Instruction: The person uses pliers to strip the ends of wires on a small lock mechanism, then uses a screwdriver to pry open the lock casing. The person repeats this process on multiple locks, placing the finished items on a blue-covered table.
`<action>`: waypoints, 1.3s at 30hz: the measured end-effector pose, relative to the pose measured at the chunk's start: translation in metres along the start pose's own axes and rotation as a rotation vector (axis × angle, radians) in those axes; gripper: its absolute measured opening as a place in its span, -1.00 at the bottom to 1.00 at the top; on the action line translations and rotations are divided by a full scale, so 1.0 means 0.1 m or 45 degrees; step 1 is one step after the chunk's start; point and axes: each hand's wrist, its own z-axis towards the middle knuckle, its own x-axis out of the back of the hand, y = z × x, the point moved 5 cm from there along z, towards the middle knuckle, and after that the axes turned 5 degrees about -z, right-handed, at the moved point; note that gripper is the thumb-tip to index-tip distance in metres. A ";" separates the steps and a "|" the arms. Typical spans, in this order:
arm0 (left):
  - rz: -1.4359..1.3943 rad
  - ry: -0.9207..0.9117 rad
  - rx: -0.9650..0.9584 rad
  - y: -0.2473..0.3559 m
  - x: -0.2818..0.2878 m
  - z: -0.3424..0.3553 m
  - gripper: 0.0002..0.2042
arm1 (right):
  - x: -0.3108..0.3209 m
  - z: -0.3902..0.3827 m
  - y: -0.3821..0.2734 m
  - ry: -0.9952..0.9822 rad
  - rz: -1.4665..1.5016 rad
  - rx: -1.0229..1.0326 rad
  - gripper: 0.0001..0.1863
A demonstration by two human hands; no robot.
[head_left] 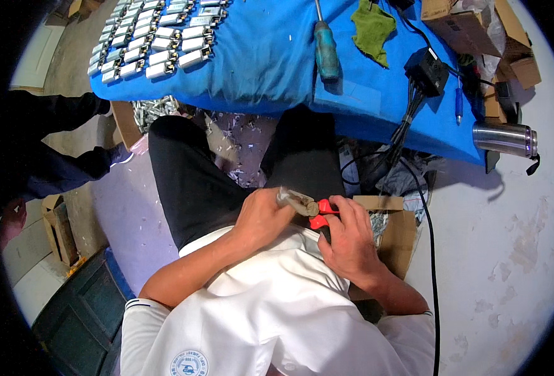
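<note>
In the head view, just above my lap, my right hand [349, 241] grips pliers [322, 214] with red and black handles, their jaws pointing left. My left hand [265, 219] is closed around a small pale, silvery piece [284, 197] at the jaws; its exact shape is too blurred to make out. On the blue-covered table [258, 50] ahead stand rows of several silver-white metal parts [162, 44]. A teal-handled screwdriver [326, 50] lies beside a green rag [372, 31].
A black adapter [425, 70] with dangling cables, a blue pen [459, 103] and a steel flask [504, 139] sit toward the right. Cardboard boxes [452, 28] are behind. A box of small metal pieces [154, 113] is under the table. Another person's legs [60, 163] are at left.
</note>
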 end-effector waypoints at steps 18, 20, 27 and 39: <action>0.378 0.059 -0.077 -0.27 -0.07 -0.03 -0.84 | 0.06 0.03 0.12 -0.173 -0.152 0.242 -0.61; 0.389 0.018 -0.045 -0.29 -0.08 -0.03 -0.85 | 0.06 0.02 0.12 -0.188 -0.092 0.258 -0.62; 0.476 0.048 -0.061 -0.28 -0.08 -0.02 -0.88 | -0.05 -0.03 0.11 -0.321 0.115 0.166 -0.62; 0.563 0.008 -0.042 -0.27 -0.02 0.01 -0.81 | -0.23 -0.08 0.09 -0.367 0.230 0.039 -0.61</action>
